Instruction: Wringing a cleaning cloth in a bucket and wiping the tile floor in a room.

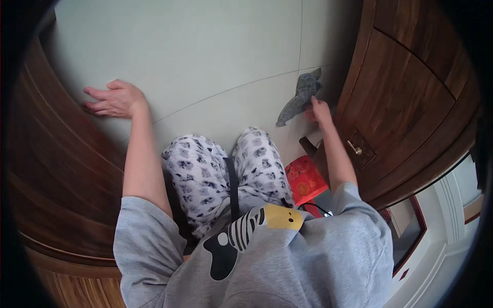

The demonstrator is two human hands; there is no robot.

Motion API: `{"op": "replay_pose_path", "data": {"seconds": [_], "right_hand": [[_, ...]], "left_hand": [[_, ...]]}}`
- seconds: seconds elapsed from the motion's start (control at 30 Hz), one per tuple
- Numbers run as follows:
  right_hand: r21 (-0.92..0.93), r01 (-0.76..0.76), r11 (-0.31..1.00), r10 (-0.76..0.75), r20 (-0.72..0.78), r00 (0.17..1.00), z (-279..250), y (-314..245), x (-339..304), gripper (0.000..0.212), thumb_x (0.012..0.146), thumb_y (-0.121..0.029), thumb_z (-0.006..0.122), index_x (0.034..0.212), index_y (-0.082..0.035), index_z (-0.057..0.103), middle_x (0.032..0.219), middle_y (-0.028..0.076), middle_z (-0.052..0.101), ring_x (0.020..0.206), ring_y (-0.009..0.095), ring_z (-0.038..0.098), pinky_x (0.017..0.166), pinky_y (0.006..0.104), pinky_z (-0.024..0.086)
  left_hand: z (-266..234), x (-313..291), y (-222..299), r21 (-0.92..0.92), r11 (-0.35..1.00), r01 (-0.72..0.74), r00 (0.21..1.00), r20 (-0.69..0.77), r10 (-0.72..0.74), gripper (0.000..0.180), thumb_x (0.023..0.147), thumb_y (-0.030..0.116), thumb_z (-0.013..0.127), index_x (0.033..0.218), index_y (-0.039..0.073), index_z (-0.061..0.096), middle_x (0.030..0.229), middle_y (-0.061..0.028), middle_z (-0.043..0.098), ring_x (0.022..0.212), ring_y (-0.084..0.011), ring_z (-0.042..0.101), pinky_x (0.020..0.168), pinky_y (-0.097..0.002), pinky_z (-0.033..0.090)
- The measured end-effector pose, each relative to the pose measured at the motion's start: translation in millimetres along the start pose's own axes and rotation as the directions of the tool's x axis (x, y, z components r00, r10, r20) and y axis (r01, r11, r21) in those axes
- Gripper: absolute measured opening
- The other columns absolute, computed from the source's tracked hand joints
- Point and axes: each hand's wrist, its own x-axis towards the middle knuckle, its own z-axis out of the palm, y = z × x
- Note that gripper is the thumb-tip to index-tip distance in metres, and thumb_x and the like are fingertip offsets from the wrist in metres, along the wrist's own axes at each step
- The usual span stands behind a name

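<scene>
Cloth [302,95], angled one-to-seven o'clock, is pinched from four o'clock by the right hand [321,111]. Nothing is held in the left hand [119,99].

The right hand [319,112] at a crumpled grey fabric cloth [300,97], over the pale tiled floor [205,51], left of the panelled brown wooden cabinet [405,77]; rectangular red packet [305,177] behind the cloth; left hand [117,100] just beside curved dark-brown wooden furniture [61,154], far left.
</scene>
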Motion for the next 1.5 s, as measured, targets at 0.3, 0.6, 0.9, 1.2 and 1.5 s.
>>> {"op": "replay_pose_path", "data": {"seconds": [0.3,0.6,0.9,1.2,1.5], "right_hand": [[-0.540,0.677,0.500,-0.866,-0.322,0.382,83,34,2,0.062,0.100,-0.021,0.047,0.158,-0.010,0.027,0.163,0.025,0.016,0.149,0.045,0.020,0.120,0.0519,0.022],[-0.345,0.456,0.820,-0.525,-0.770,0.362,141,-128,-5,0.063,0.100,-0.023,0.045,0.159,-0.012,0.024,0.164,0.026,0.013,0.149,0.048,0.017,0.119,0.0567,0.019],[-0.478,0.699,0.531,-0.680,-0.733,0.015,137,-442,-77,0.055,0.097,-0.016,0.050,0.151,-0.014,0.040,0.163,0.021,0.022,0.151,0.042,0.018,0.121,0.0544,0.019],[-0.581,0.800,-0.152,-0.987,0.132,-0.091,160,-572,-51,0.050,0.101,-0.018,0.047,0.152,-0.016,0.041,0.163,0.016,0.026,0.152,0.035,0.019,0.124,0.0484,0.017],[-0.423,0.894,0.148,-0.982,-0.174,0.080,202,-569,-39,0.044,0.100,-0.008,0.046,0.143,-0.014,0.054,0.161,0.010,0.033,0.151,0.032,0.024,0.124,0.0483,0.017]], "left_hand": [[21,3,1,0.083,0.990,-0.110,0.991,-0.072,0.116,0.060,0.091,0.022,0.051,0.146,0.001,0.039,0.141,-0.0368,0.037,0.131,-0.0486,0.039,0.108,-0.0563,0.035],[33,19,3,0.078,0.990,-0.118,0.991,-0.056,0.123,0.058,0.092,0.021,0.049,0.147,0.002,0.040,0.142,-0.0354,0.037,0.133,-0.0470,0.039,0.109,-0.0549,0.035],[26,64,35,-0.046,0.993,-0.109,0.993,-0.047,0.107,0.061,0.093,0.020,0.050,0.149,0.003,0.036,0.148,-0.0337,0.034,0.138,-0.0470,0.035,0.114,-0.0554,0.032],[79,60,26,0.003,0.997,-0.078,0.991,0.105,0.078,0.064,0.093,0.019,0.048,0.153,0.004,0.030,0.148,-0.0333,0.033,0.137,-0.0491,0.035,0.115,-0.0565,0.030],[80,53,28,0.080,0.991,-0.104,0.982,0.165,0.090,0.065,0.092,0.022,0.050,0.153,0.006,0.031,0.147,-0.0325,0.034,0.135,-0.0500,0.037,0.110,-0.0568,0.035]]}}
